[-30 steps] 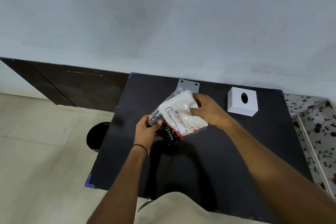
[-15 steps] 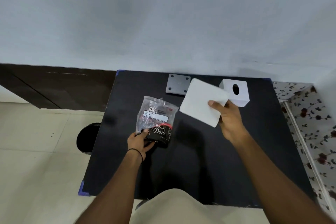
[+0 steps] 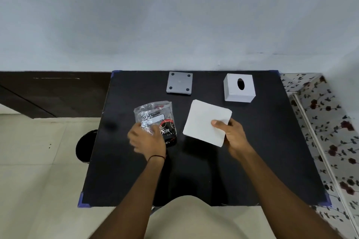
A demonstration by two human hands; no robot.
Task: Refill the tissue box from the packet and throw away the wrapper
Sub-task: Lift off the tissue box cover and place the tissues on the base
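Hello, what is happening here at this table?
A person is refilling a tissue box. The right hand holds a white stack of tissues above the black table. The left hand rests on the emptied wrapper, which lies flat. The white box and a grey plate, perhaps its base, sit near the far edge. A dark bin stands on the floor, left of the table.
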